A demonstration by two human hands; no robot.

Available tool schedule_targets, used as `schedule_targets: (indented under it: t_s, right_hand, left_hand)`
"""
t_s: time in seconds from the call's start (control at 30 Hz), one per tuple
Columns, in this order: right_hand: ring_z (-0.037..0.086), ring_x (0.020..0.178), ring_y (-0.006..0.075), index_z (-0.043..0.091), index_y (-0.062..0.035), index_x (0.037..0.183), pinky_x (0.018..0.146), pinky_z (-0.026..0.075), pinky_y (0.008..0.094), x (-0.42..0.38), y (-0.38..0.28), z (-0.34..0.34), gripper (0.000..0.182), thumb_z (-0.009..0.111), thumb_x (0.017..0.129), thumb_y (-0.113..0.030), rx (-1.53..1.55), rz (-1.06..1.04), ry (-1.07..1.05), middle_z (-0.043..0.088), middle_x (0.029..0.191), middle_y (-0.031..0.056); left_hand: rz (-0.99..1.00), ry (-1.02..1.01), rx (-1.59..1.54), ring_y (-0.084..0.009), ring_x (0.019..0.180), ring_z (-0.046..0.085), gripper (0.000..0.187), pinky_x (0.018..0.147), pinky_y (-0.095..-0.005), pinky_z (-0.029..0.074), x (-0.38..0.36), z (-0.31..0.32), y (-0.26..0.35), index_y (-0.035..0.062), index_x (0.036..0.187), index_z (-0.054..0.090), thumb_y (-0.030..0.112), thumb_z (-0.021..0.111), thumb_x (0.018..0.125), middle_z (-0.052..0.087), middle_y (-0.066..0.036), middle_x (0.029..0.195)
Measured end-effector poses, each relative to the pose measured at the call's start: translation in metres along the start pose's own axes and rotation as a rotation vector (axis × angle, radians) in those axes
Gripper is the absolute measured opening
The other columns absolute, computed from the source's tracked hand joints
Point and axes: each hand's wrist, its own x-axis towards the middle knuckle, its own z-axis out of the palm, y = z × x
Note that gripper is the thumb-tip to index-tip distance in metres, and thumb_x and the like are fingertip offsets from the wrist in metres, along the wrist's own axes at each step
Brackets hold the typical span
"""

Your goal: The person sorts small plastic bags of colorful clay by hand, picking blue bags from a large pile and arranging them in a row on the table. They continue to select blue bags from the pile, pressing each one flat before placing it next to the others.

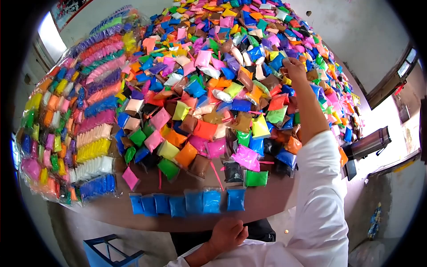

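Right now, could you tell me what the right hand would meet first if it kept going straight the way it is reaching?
Probably more of the heap of small coloured plastic packets: the right hand reaches up over it, towards the blue and purple packets just beyond the fingers. Depth is hard to judge.

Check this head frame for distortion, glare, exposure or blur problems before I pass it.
Head view: strong fisheye bends the table edge and the row of blue packets, with a black vignette in the corners. The window at upper left is blown out white; glare glints off the bagged packets. The right hand reaching into the pile and the left hand look reasonably sharp.
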Motion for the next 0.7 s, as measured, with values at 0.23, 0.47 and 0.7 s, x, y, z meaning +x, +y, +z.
schedule_targets:
  t_s: [0.23, 0.47, 0.7]
  right_hand:
    - [0.057, 0.058, 0.0077, 0.062, -0.0061, 0.097, 0.052, 0.044, 0.0209, -0.126, -0.049, -0.065, 0.018, 0.059, 0.098, -0.024, 0.059, 0.046, -0.393, 0.063, 0.074, 0.0013]
    - [0.056, 0.061, 0.0040, 0.064, -0.0047, 0.108, 0.056, 0.047, 0.0212, -0.324, -0.044, -0.073, 0.017, 0.064, 0.094, -0.014, -0.042, 0.222, -0.516, 0.060, 0.074, -0.0042]
    - [0.058, 0.081, 0.0039, 0.064, -0.0022, 0.107, 0.071, 0.049, 0.0221, -0.453, 0.000, -0.049, 0.017, 0.069, 0.090, -0.004, 0.401, 0.331, -0.787, 0.066, 0.090, -0.0015]
  left_hand:
    - [-0.026, 0.011, -0.040, -0.0279, 0.064, 0.060, 0.016, 0.060, -0.0400, 0.048, 0.003, -0.001, 0.003, 0.0069, 0.067, 0.056, 0.010, 0.072, 0.069, 0.061, -0.007, 0.073]
    - [-0.009, 0.055, -0.208, -0.0288, 0.067, 0.060, 0.016, 0.063, -0.0393, 0.048, 0.007, -0.011, 0.005, 0.0062, 0.067, 0.057, 0.013, 0.069, 0.075, 0.062, -0.009, 0.074]
    - [0.006, -0.024, -0.242, -0.0361, 0.091, 0.064, 0.035, 0.079, -0.0429, 0.052, 0.000, -0.012, -0.001, 0.0027, 0.108, 0.069, 0.016, 0.070, 0.075, 0.067, -0.016, 0.102]
